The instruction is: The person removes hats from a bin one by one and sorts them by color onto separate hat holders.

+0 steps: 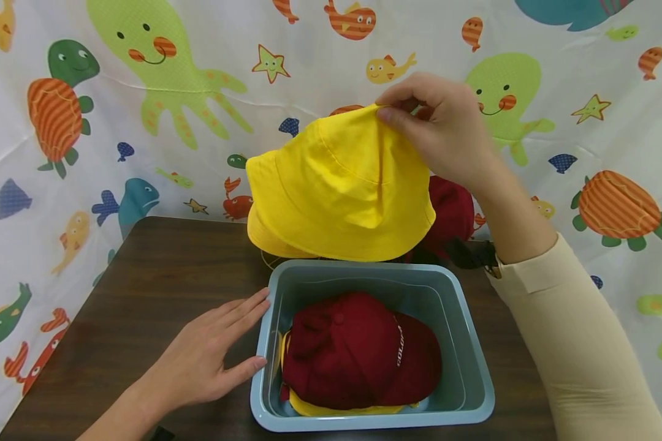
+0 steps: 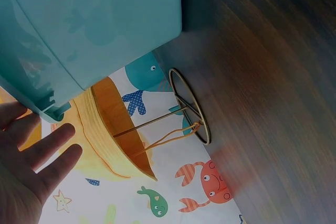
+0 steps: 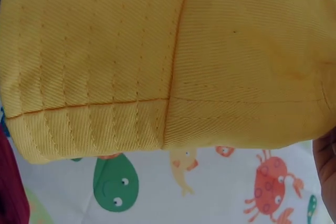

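My right hand [image 1: 441,122] pinches the crown of a yellow bucket hat [image 1: 342,177] between thumb and fingertips, above the back rim of a blue plastic tub [image 1: 474,373]. The hat fills most of the right wrist view. Thin rods of a gold wire stand [image 2: 189,103] run up under the hat's brim in the left wrist view. My left hand [image 1: 215,349] lies with extended fingers against the tub's left rim. Inside the tub, a maroon baseball cap [image 1: 342,361] with white lettering on its front lies over yellow fabric [image 1: 336,409], which is mostly hidden.
Behind the tub at the right, another maroon cap [image 1: 452,208] is partly covered by the yellow hat and my right arm. The dark wooden table [image 1: 160,275] meets a white curtain [image 1: 198,171] printed with sea animals. A black strap [image 1: 469,254] circles my right wrist.
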Demonstrator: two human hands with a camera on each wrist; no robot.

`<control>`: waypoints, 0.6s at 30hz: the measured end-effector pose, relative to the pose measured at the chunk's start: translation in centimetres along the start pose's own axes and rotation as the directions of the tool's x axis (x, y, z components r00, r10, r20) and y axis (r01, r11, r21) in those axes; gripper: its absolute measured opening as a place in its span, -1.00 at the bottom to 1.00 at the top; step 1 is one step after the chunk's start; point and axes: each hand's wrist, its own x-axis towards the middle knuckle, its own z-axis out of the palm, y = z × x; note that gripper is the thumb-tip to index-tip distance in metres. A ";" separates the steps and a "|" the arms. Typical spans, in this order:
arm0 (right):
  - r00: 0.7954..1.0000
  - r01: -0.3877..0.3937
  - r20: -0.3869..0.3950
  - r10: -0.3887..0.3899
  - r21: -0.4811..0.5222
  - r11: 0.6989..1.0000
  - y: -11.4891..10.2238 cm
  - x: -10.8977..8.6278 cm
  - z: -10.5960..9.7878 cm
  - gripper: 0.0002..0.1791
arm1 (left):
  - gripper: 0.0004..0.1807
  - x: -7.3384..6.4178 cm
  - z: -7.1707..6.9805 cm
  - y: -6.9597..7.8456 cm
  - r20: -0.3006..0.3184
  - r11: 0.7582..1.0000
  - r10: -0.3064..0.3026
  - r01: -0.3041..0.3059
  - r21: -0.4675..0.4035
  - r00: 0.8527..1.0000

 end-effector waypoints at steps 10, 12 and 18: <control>1.000 -0.023 -0.018 0.022 -0.034 0.999 1.0 2.2 2.1 -0.85 | -0.08 -0.1 0.1 -0.1 -0.006 1.000 0.006 -0.006 0.005 1.000; 1.000 -0.018 -0.015 0.018 -0.030 0.999 1.2 2.6 2.7 -0.86 | -0.08 -0.1 0.1 0.0 -0.013 1.000 0.011 -0.011 0.006 1.000; 1.000 -0.028 -0.010 0.028 -0.001 1.000 2.0 3.6 4.3 -0.85 | -0.08 -0.1 0.1 0.1 -0.034 1.000 0.028 -0.027 0.013 0.999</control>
